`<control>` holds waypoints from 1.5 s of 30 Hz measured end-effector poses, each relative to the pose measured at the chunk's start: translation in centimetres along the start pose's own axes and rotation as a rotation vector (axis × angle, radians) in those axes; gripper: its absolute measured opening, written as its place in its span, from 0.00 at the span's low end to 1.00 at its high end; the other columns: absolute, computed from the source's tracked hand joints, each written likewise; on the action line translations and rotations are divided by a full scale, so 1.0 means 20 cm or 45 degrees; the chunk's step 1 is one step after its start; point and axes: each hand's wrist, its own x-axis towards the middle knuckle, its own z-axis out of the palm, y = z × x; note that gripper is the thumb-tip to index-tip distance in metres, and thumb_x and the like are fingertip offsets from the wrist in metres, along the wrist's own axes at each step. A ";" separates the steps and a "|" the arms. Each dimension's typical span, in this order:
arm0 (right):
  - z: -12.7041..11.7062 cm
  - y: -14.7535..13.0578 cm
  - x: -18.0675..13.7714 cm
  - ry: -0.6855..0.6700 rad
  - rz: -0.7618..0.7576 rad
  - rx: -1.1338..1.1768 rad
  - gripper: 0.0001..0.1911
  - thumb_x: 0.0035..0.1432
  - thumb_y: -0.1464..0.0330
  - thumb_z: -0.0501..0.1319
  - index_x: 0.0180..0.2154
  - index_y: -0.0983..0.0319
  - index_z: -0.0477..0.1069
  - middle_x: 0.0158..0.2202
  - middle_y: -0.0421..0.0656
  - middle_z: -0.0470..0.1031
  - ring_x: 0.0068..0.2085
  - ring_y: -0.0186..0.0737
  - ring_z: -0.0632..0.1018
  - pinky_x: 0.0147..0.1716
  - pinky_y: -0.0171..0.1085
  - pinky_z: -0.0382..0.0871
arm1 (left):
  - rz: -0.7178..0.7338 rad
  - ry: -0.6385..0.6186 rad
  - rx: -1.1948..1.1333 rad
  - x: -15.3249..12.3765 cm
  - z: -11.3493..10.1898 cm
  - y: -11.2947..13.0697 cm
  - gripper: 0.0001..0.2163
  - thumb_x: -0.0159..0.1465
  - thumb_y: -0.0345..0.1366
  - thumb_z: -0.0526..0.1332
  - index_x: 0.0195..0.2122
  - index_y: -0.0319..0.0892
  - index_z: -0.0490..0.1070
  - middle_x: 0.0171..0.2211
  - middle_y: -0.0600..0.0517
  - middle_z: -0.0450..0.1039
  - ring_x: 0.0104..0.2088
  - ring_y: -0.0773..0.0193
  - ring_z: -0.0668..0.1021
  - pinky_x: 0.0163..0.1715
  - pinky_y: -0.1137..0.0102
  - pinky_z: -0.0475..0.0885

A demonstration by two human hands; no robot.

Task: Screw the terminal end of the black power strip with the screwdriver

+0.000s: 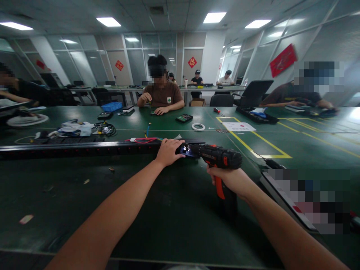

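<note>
In the centre right of the frame, the right hand (231, 179) is wrapped round the handle of a cordless drill (221, 156) of matte black plastic with orange accents. Its barrel is rounded and its long axis runs nearly level, the chuck end pointing left and the handle dropping toward the bottom. At the centre, the left hand (168, 153) lies over the right part of a long, straight black rail (81, 150), with thumb and forefinger parted about a glossy, reflective dark surface; whether they grip it cannot be told. The rail has a smooth, shiny top edge and small red spots along its side; its long axis runs left to right from the left edge. Thin, flexible red wires (146, 140) with a white connector (132, 140) lie just behind it on the smooth green tabletop (168, 210).
</note>
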 end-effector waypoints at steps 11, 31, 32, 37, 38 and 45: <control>0.01 -0.01 0.00 0.001 0.003 -0.005 0.07 0.49 0.64 0.66 0.28 0.60 0.72 0.20 0.38 0.73 0.24 0.40 0.76 0.26 0.36 0.70 | 0.012 0.012 0.009 0.00 0.00 0.00 0.30 0.63 0.51 0.70 0.63 0.48 0.69 0.60 0.47 0.76 0.59 0.49 0.74 0.60 0.54 0.58; 0.01 0.02 0.01 0.018 -0.001 0.028 0.09 0.49 0.67 0.67 0.35 0.60 0.75 0.21 0.37 0.73 0.25 0.40 0.76 0.26 0.37 0.72 | 0.009 0.004 -0.005 0.00 0.00 0.00 0.28 0.64 0.50 0.69 0.64 0.48 0.69 0.60 0.46 0.75 0.60 0.48 0.73 0.61 0.53 0.58; 0.01 0.02 0.01 0.015 0.000 0.026 0.09 0.49 0.66 0.67 0.35 0.60 0.76 0.21 0.37 0.73 0.25 0.40 0.77 0.26 0.37 0.72 | 0.010 0.008 -0.005 0.00 0.00 0.00 0.28 0.64 0.50 0.69 0.64 0.48 0.69 0.60 0.46 0.75 0.60 0.48 0.74 0.61 0.53 0.58; 0.00 0.01 0.01 0.008 0.009 -0.007 0.08 0.50 0.66 0.67 0.34 0.60 0.75 0.21 0.38 0.74 0.25 0.40 0.77 0.26 0.36 0.72 | 0.003 0.005 0.000 0.00 0.00 0.00 0.29 0.64 0.51 0.69 0.64 0.48 0.69 0.60 0.46 0.75 0.60 0.48 0.74 0.60 0.53 0.59; 0.00 0.01 0.01 0.004 0.004 -0.005 0.08 0.50 0.66 0.67 0.34 0.60 0.75 0.21 0.38 0.74 0.25 0.40 0.77 0.26 0.36 0.72 | 0.001 0.003 0.001 0.00 0.00 0.00 0.29 0.64 0.51 0.69 0.64 0.48 0.69 0.60 0.46 0.76 0.60 0.48 0.74 0.60 0.53 0.59; -0.01 0.02 0.01 -0.004 0.001 0.000 0.07 0.50 0.66 0.66 0.32 0.61 0.75 0.21 0.38 0.74 0.25 0.39 0.76 0.26 0.36 0.71 | 0.014 0.023 0.002 0.00 0.01 0.00 0.30 0.63 0.51 0.70 0.63 0.48 0.69 0.59 0.46 0.76 0.59 0.48 0.74 0.61 0.53 0.58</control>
